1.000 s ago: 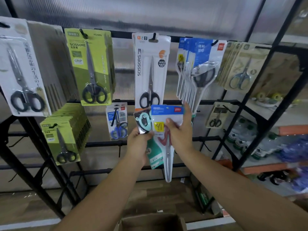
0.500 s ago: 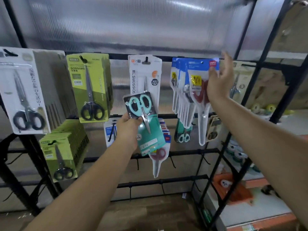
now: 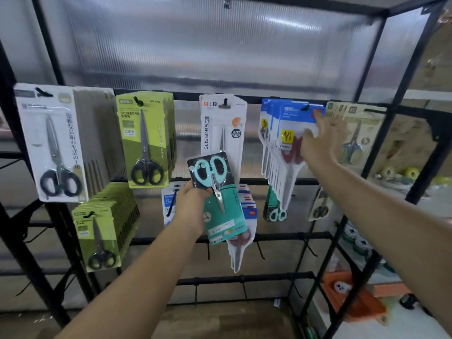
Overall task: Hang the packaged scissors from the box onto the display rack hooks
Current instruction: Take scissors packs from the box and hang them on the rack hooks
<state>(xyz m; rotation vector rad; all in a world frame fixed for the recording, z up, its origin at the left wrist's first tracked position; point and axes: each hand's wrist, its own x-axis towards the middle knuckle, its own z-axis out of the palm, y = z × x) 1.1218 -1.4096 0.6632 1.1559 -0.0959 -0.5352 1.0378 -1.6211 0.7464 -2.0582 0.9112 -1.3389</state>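
We take the white SCISSORS pack (image 3: pixel 223 126) hanging at the middle of the top rail of the display rack (image 3: pixel 371 77) as our landmark. Just below it and overlapping its lower edge, our left hand (image 3: pixel 192 206) grips a teal-handled scissors pack (image 3: pixel 219 194) by its left side, fingers and thumb curled round the card; the pack is tilted, handles uppermost. Behind and below that pack hangs a row of blue-topped packs with red handles (image 3: pixel 241 241) on the second rail.

To the right of the landmark, our right hand (image 3: pixel 320 140) reaches up to the front pack of a blue-topped bunch (image 3: pixel 291 128) that hangs on a black hook (image 3: pixel 305 107). The fingers are spread and lie against the right edge of that front pack; we cannot tell whether the thumb pinches it.

To the left of the landmark hang green GRIP scissors packs (image 3: pixel 144 140), and further left a white pack with black-handled scissors (image 3: pixel 52 145). Right of the blue bunch hang beige packs (image 3: pixel 354 138). Below and left of the landmark sits another stack of green packs (image 3: pixel 100 236).
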